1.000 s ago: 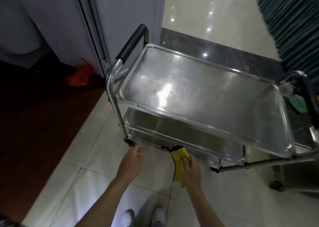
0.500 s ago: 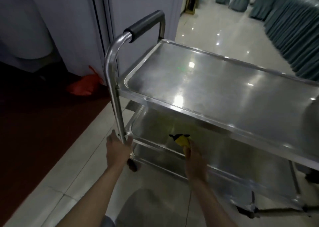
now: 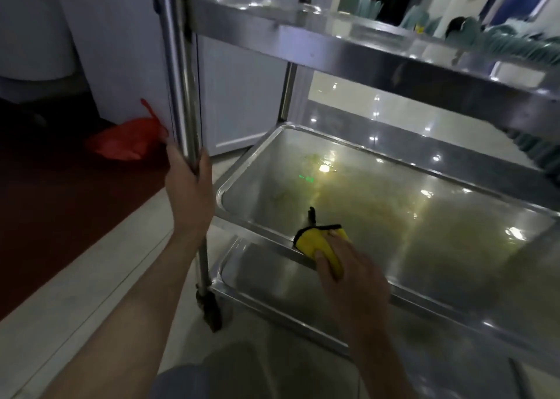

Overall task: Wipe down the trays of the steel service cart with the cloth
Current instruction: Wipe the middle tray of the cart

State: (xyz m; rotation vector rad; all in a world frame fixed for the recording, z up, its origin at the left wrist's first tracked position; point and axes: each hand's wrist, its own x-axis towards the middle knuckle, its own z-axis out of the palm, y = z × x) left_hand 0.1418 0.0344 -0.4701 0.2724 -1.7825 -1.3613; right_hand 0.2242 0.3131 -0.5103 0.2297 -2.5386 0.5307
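Note:
The steel service cart fills the view from low down, with its top tray [image 3: 348, 47] overhead, the middle tray [image 3: 409, 216] in front of me and the bottom tray [image 3: 272, 280] below it. My left hand [image 3: 189, 192] grips the cart's near left upright post [image 3: 181, 74]. My right hand [image 3: 351, 280] holds a yellow cloth [image 3: 322, 244] with black trim against the near rim of the middle tray. The middle tray's surface shows yellowish smears.
A red plastic bag [image 3: 127, 141] lies on the dark floor at left by a white door [image 3: 239, 95]. A caster wheel [image 3: 210, 310] sits under the post. Pale tiled floor lies beneath me, and covered chairs stand beyond the cart.
I have crouched lower, so the top tray is now overhead. My left hand has closed round the post, and my right hand has brought the cloth to the middle tray's near rim.

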